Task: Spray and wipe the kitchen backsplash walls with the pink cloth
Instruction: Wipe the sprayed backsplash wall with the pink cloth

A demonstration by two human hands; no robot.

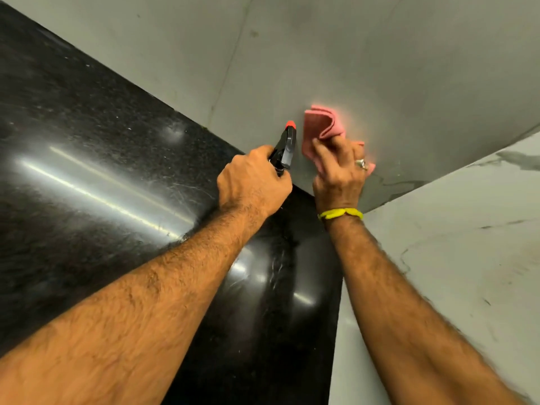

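My left hand (253, 182) grips a spray bottle whose black trigger head (285, 147) has an orange-red nozzle pointing at the grey backsplash wall (380, 68). The bottle's body is hidden under my hand. My right hand (339, 171) holds a folded pink cloth (321, 127) against that wall, just right of the nozzle, close to the corner where the wall meets the counter. A ring and a yellow wristband are on the right hand and wrist.
A glossy black stone countertop (102, 171) fills the left and lower middle, with light streaks reflected on it. A second wall of white marble-look tile (467, 258) runs along the right and meets the grey wall in a corner.
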